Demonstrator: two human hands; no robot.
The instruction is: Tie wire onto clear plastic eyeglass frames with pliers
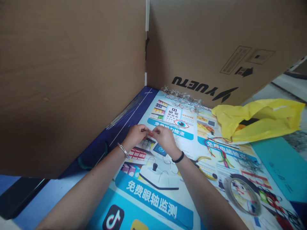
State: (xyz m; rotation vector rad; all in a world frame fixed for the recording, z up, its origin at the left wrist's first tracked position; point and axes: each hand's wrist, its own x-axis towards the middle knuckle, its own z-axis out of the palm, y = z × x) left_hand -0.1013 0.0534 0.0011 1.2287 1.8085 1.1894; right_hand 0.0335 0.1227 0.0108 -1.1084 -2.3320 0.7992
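Note:
My left hand (pixel 136 135), with a silver bracelet at its wrist, is closed in a pinch over a printed poster sheet (pixel 187 147). Close beside it, my right hand (pixel 165 138), with a black band at its wrist, pinches too. The fingertips of both hands nearly meet, and whatever lies between them is too small to make out. To the right of my right forearm lie yellow-handled pliers (pixel 207 171), partly hidden by the arm. Beyond them is a bunch of red and green cords (pixel 225 159).
Cardboard walls (pixel 72 80) stand left and behind. Thin silvery strands (pixel 126 111) lie along the left; tangled shiny wire (pixel 182 99) lies at the back. Rightward are a yellow bag (pixel 268 118), a tape roll (pixel 243 195), dark and coloured cords (pixel 275 203) and a teal sheet (pixel 280 166).

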